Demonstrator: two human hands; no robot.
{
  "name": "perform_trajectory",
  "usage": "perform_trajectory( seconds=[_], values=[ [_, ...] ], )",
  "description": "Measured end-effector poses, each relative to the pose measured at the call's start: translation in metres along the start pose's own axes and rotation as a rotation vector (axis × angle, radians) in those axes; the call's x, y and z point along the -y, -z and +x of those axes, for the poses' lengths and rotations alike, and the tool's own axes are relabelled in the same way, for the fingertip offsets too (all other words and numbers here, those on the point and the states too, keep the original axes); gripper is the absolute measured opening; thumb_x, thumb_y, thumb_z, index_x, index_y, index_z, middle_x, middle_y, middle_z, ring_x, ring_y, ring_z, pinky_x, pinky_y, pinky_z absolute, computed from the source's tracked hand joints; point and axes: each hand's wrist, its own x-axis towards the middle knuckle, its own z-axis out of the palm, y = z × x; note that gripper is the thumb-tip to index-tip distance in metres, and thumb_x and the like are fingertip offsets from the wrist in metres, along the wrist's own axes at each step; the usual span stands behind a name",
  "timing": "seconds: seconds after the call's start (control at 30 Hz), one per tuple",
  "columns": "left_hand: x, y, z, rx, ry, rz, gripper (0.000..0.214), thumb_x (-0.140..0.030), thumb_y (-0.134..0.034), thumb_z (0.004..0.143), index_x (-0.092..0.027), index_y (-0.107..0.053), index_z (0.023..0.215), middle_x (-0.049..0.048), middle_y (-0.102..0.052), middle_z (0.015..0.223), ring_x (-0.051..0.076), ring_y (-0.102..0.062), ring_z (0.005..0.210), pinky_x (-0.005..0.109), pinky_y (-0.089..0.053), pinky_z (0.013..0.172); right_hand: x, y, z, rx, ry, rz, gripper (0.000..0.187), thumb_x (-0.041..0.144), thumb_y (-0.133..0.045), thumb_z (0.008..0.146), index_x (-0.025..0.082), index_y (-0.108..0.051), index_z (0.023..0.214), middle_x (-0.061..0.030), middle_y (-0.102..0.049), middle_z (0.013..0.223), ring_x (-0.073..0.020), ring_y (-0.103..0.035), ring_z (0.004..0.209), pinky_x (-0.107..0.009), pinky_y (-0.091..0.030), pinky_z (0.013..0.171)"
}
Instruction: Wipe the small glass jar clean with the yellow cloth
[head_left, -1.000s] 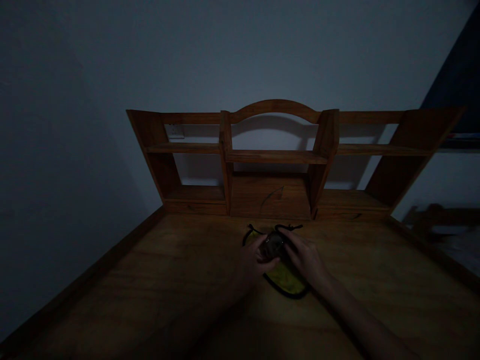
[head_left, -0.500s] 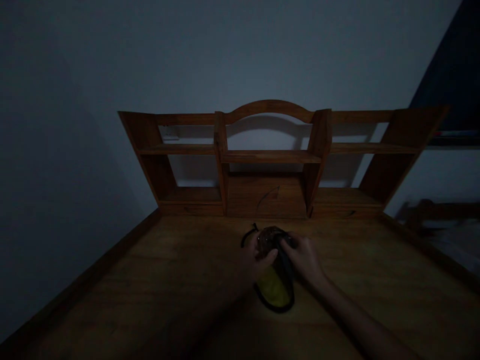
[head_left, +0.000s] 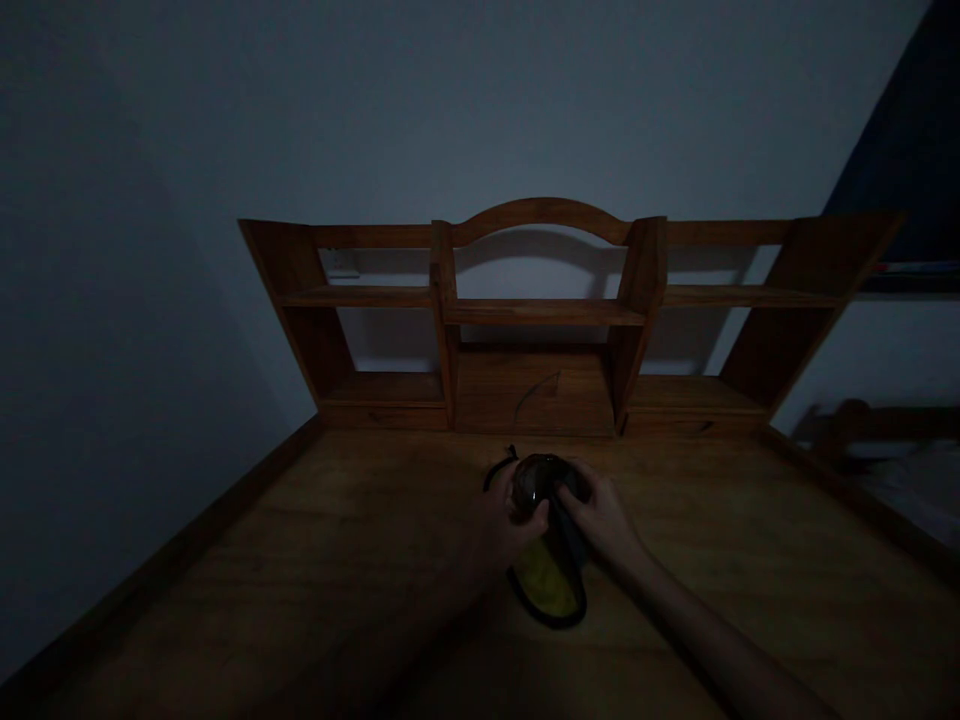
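Folding has gone on: the yellow pouch (head_left: 550, 588) on the desk (head_left: 300, 580) now looks narrower than a second ago. Both the left hand (head_left: 504, 525) and the right hand (head_left: 600, 517) are closed around a dark round object (head_left: 541, 480), perhaps a lens, above the pouch.

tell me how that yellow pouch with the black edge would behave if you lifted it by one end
The yellow pouch lies flat on the desk, so it would probably droop, soft rather than stiff. It looks thin, so likely light. The dark round object that the left hand and right hand grip might roll if loose.
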Motion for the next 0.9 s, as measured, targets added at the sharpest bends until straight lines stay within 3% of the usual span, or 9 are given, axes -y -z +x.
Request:
perform_trajectory(
  seconds=[0.17,0.33,0.6,0.7,0.83,0.9],
  values=[
    [-0.003,0.003,-0.002,-0.001,-0.073,0.119,0.056,-0.034,-0.067,0.073,-0.022,-0.049,0.124,0.0052,-0.066,0.105,0.02,-0.065,0.087,0.031,-0.054,0.078,-0.002,-0.002,-0.001,0.038,0.061,0.02,0.032,0.023,-0.051,0.085,0.019,-0.058,0.117,-0.0059,-0.066,0.106,-0.0215,-0.063,0.097,-0.035,-0.05,0.087],
    [-0.008,0.009,-0.003,0.017,-0.089,0.192,0.047,-0.035,-0.063,0.077,-0.023,-0.052,0.121,0.0044,-0.066,0.105,0.02,-0.065,0.09,0.032,-0.052,0.082,0.005,0.002,-0.007,0.063,0.201,-0.171,0.036,0.021,-0.048,0.09,0.022,-0.053,0.125,-0.0056,-0.062,0.117,-0.0202,-0.061,0.104,-0.035,-0.048,0.092],
    [-0.007,0.014,-0.001,0.175,-0.036,0.256,0.021,-0.035,-0.058,0.08,-0.021,-0.063,0.095,0.0007,-0.065,0.076,0.016,-0.061,0.066,0.025,-0.046,0.059,0.006,0.011,-0.01,0.227,0.484,-0.339,0.037,0.015,-0.044,0.091,0.022,-0.053,0.126,-0.0055,-0.061,0.12,-0.0194,-0.06,0.106,-0.035,-0.048,0.092],
    [-0.004,0.009,0.0,0.178,0.008,0.168,0.024,-0.04,-0.057,0.083,-0.021,-0.062,0.097,0.0014,-0.066,0.08,0.016,-0.062,0.069,0.025,-0.046,0.061,0.003,0.01,-0.009,0.181,0.39,-0.235,0.034,0.016,-0.047,0.09,0.025,-0.058,0.12,-0.0023,-0.065,0.114,-0.0177,-0.062,0.101,-0.031,-0.049,0.09],
    [-0.009,0.003,0.0,0.102,0.038,0.037,0.036,-0.046,-0.055,0.085,-0.022,-0.058,0.111,0.0042,-0.067,0.096,0.019,-0.063,0.085,0.028,-0.049,0.074,0.0,0.005,-0.006,-0.026,0.125,-0.068,0.029,0.021,-0.053,0.087,0.024,-0.063,0.114,-0.0023,-0.067,0.108,-0.0193,-0.065,0.096,-0.031,-0.05,0.087],
    [-0.012,0.001,-0.002,0.108,0.049,0.038,0.041,-0.048,-0.058,0.082,-0.021,-0.056,0.113,0.0048,-0.067,0.094,0.019,-0.064,0.084,0.028,-0.05,0.073,-0.002,0.003,-0.003,-0.098,-0.012,0.014,0.026,0.025,-0.056,0.085,0.022,-0.065,0.109,-0.0031,-0.069,0.103,-0.0212,-0.066,0.091,-0.032,-0.052,0.082]
  ],
)
